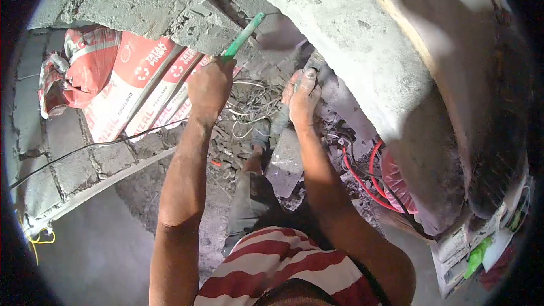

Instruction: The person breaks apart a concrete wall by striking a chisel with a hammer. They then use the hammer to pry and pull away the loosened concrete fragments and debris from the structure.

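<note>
My left hand (pixel 211 88) is closed round a green handle-like tool (pixel 243 37), which points up and to the right towards the rough concrete edge (pixel 195 22). Over the rubble, my right hand (pixel 304 93) has its fingers bent together around something grey and dusty that I cannot make out. The smooth curved concrete surface (pixel 351 39) passes just above and to the right of that hand.
Red and white cement bags (pixel 139 79) lean on the block wall (pixel 71 158) at the left. Tangled wires (pixel 249 102) and broken rubble cover the ground. A red hose (pixel 362 177) curls at the right. A black cable (pixel 102 145) crosses the blocks.
</note>
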Motion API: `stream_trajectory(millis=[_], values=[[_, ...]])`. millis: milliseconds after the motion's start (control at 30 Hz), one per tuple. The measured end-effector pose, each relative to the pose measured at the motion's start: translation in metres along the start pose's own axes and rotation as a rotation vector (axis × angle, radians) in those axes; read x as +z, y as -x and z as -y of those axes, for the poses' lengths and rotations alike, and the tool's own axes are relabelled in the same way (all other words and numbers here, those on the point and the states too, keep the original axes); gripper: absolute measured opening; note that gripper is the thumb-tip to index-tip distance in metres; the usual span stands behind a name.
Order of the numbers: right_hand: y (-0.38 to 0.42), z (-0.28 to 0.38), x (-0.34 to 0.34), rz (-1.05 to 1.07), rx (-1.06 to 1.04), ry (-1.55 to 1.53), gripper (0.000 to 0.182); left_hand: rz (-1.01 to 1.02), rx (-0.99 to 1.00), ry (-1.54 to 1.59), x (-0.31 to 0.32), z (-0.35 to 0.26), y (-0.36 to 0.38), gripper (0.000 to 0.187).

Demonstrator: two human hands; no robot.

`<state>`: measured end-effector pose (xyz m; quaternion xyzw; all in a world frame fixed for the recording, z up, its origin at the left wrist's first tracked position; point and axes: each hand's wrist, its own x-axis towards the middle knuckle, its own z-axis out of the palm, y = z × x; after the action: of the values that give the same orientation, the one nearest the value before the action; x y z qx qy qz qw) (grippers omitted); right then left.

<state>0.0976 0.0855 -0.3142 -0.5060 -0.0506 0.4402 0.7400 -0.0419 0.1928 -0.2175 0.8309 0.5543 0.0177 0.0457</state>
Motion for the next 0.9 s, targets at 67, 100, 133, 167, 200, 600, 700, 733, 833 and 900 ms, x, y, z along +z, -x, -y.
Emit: stream_trajectory(millis=[67, 100, 133, 167, 200, 600, 700, 733, 833, 900], values=[[0.005, -0.007, 0.007, -0.016, 0.016, -0.144, 0.052, 0.021, -0.084, 0.043, -0.001, -0.013, 0.017, 0.039], [0.004, -0.008, 0.006, -0.018, 0.016, -0.152, 0.052, 0.023, -0.004, -0.138, 0.014, -0.011, 0.030, 0.036], [0.005, -0.008, 0.001, 0.024, 0.067, -0.081, 0.052, 0.035, 0.023, -0.071, 0.021, -0.007, 0.041, 0.035], [0.006, -0.009, -0.002, 0.069, 0.118, -0.006, 0.052, 0.046, 0.048, 0.000, 0.028, -0.003, 0.048, 0.035], [0.003, -0.018, -0.008, 0.052, 0.119, 0.028, 0.051, 0.049, 0.049, 0.005, 0.036, 0.003, 0.048, 0.035], [-0.012, 0.006, -0.016, 0.063, 0.130, 0.211, 0.057, 0.067, 0.174, 0.140, 0.015, -0.001, -0.002, 0.023], [-0.015, 0.010, -0.018, 0.080, 0.097, 0.211, 0.057, 0.023, 0.192, 0.081, 0.004, -0.021, 0.003, 0.024], [-0.016, 0.012, -0.018, 0.089, 0.090, 0.199, 0.057, 0.135, 0.128, 0.076, -0.001, -0.026, 0.001, 0.022], [-0.019, 0.008, -0.022, 0.113, 0.112, 0.141, 0.056, 0.159, 0.090, 0.104, -0.007, -0.029, 0.001, 0.022], [-0.019, 0.013, -0.022, 0.107, 0.132, 0.158, 0.056, 0.100, 0.089, 0.107, -0.006, -0.031, 0.002, 0.025]])
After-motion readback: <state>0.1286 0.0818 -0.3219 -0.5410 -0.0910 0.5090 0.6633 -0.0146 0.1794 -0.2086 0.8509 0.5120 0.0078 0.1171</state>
